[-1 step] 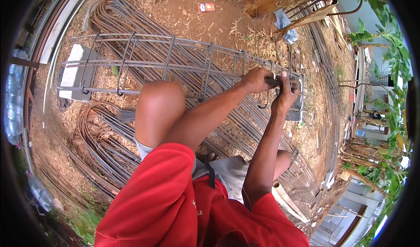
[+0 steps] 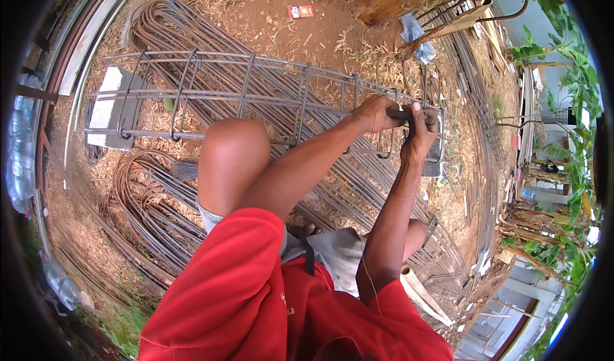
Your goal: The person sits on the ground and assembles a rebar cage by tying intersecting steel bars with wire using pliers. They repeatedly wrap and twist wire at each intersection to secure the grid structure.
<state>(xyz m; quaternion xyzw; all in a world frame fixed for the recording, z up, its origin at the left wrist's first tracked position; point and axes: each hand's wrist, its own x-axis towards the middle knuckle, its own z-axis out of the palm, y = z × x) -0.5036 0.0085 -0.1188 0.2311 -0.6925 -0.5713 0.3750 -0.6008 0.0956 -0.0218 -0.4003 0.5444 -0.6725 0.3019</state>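
While the ground [image 2: 262, 25] carried a slanting bundle of rods [image 2: 348, 188], the cage [image 2: 245, 86] lay across that bundle, long axis left to right, dipping slightly rightward in view. Left end: over a pale block [image 2: 105, 115]. Right end: over a dark block [image 2: 433, 168]. Most of the cage's length lay to the left of the hands, beyond the left knee [image 2: 233, 159]; only a short stretch lay to their right. Right hand [image 2: 419, 131] was nearer the right end; left hand [image 2: 377, 114] just left of it, forearm slanting in over the near side. Left hand: fingers curled, pinching a dark tool [image 2: 400, 114]. Right hand: fingers curled, thumb up, at the tool's other end; whether it gripped tool or bar, could not tell. Tool: between the hands, roughly along the cage's axis; contact with bars hidden.
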